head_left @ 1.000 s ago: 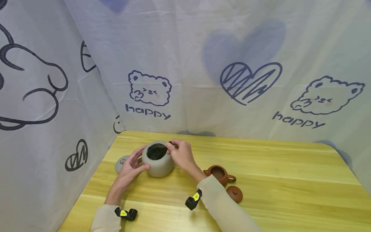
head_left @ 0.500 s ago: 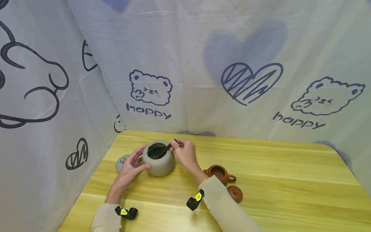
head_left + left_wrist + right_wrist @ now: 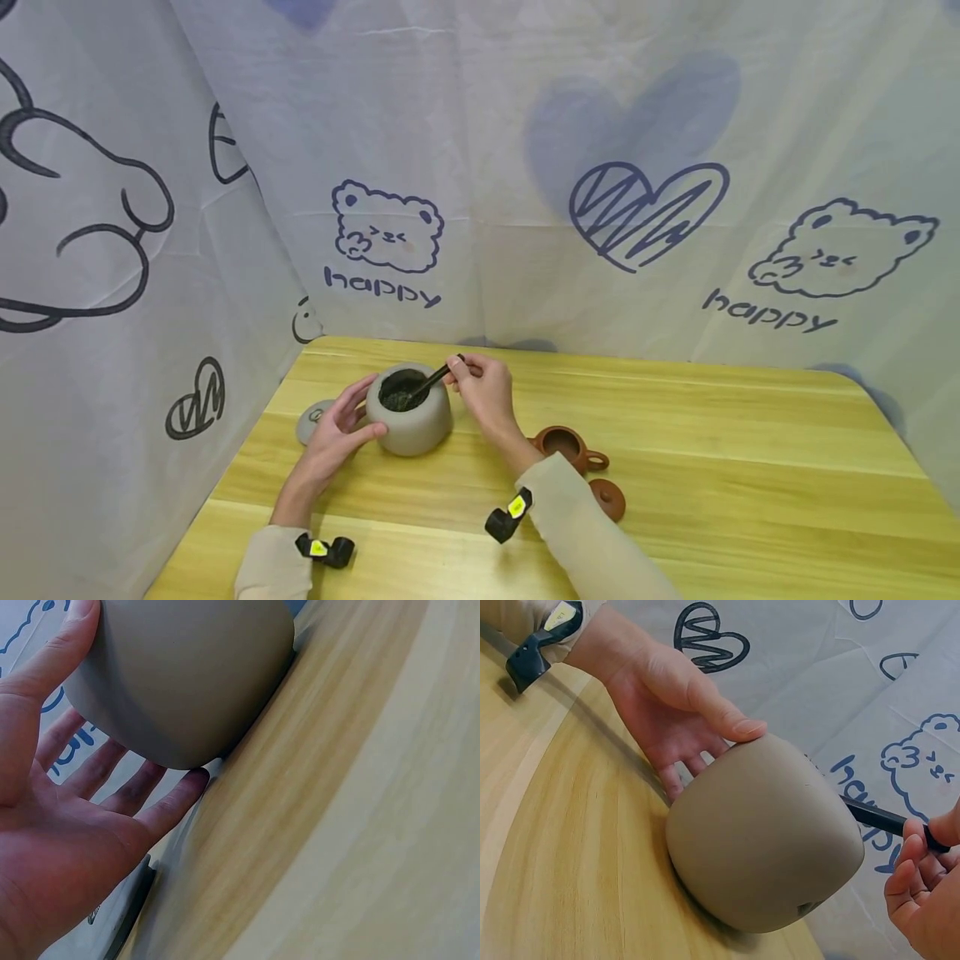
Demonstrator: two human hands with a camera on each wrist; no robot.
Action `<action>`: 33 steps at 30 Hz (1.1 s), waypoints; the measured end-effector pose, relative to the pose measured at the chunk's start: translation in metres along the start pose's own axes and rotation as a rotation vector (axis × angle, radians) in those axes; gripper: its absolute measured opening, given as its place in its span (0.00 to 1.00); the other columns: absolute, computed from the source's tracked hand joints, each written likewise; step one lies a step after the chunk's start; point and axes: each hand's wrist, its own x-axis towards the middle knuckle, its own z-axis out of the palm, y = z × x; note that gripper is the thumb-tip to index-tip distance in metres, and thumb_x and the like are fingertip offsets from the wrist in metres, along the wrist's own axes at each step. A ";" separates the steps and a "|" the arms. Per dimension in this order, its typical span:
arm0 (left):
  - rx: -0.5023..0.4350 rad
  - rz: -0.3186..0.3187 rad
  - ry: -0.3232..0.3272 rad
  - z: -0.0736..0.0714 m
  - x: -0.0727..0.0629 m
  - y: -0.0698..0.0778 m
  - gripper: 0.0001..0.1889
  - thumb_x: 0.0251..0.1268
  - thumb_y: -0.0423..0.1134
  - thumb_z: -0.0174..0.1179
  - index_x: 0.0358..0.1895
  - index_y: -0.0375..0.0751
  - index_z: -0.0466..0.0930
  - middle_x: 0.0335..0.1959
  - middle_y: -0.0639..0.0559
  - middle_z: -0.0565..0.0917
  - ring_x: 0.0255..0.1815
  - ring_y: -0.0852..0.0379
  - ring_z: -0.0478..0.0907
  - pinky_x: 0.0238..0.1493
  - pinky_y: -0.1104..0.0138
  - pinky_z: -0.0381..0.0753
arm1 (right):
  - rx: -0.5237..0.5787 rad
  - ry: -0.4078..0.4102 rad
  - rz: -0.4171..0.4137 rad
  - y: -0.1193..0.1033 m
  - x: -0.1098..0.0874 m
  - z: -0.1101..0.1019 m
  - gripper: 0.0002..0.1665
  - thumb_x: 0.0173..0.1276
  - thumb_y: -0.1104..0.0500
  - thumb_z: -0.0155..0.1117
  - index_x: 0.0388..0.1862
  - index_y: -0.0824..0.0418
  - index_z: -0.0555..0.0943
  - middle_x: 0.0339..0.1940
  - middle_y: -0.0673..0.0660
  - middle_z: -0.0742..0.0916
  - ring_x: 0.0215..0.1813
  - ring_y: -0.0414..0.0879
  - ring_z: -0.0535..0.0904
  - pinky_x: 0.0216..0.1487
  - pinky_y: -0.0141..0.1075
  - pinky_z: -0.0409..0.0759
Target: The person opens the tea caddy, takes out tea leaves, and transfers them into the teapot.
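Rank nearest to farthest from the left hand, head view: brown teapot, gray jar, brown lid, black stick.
From the left hand:
1. Gray jar, touching it, on its right.
2. Black stick, in the right hand's grip, slanting out of the jar.
3. Brown teapot, farther right, partly behind the sleeve.
4. Brown lid, farthest right, just past the teapot.

Wooden table (image 3: 712,467): grey jar (image 3: 416,431), grey lid (image 3: 308,423), brown teapot (image 3: 567,443), brown lid (image 3: 610,500).
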 end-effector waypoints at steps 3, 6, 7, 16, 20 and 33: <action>-0.001 0.002 -0.001 0.000 0.001 0.000 0.42 0.68 0.30 0.68 0.81 0.47 0.58 0.81 0.45 0.60 0.79 0.42 0.58 0.68 0.74 0.69 | 0.006 0.014 0.003 0.000 0.001 0.000 0.13 0.78 0.57 0.63 0.43 0.67 0.88 0.31 0.64 0.90 0.30 0.42 0.84 0.31 0.30 0.79; 0.000 0.001 -0.003 0.000 0.001 0.000 0.41 0.68 0.30 0.68 0.81 0.47 0.58 0.81 0.45 0.60 0.79 0.42 0.58 0.68 0.74 0.69 | 0.014 0.030 0.001 0.000 0.002 -0.001 0.13 0.77 0.58 0.63 0.44 0.67 0.87 0.30 0.63 0.90 0.29 0.42 0.84 0.38 0.38 0.86; 0.001 0.002 -0.004 0.000 0.001 0.000 0.41 0.68 0.30 0.68 0.81 0.47 0.58 0.81 0.45 0.60 0.79 0.42 0.58 0.68 0.74 0.69 | 0.018 0.034 -0.002 0.000 0.002 -0.001 0.12 0.77 0.59 0.63 0.43 0.68 0.87 0.30 0.63 0.90 0.29 0.42 0.84 0.39 0.41 0.87; 0.002 -0.001 0.000 0.000 0.001 -0.001 0.41 0.68 0.30 0.68 0.81 0.48 0.58 0.81 0.45 0.60 0.79 0.43 0.58 0.68 0.75 0.69 | 0.039 0.055 -0.043 -0.001 0.003 -0.007 0.12 0.77 0.60 0.63 0.45 0.69 0.87 0.28 0.62 0.89 0.29 0.42 0.84 0.37 0.41 0.87; 0.000 0.000 -0.003 0.000 0.001 -0.001 0.41 0.69 0.30 0.67 0.81 0.47 0.58 0.81 0.45 0.60 0.79 0.43 0.58 0.68 0.75 0.69 | 0.029 0.061 -0.042 -0.002 0.003 -0.010 0.13 0.77 0.58 0.64 0.45 0.69 0.87 0.29 0.63 0.89 0.28 0.41 0.83 0.35 0.37 0.86; 0.006 0.004 -0.001 0.000 0.000 -0.001 0.41 0.69 0.30 0.67 0.81 0.47 0.58 0.81 0.45 0.60 0.79 0.43 0.58 0.68 0.75 0.68 | 0.056 0.080 -0.064 -0.006 0.002 -0.022 0.12 0.77 0.60 0.64 0.42 0.68 0.88 0.27 0.58 0.89 0.28 0.41 0.83 0.39 0.47 0.88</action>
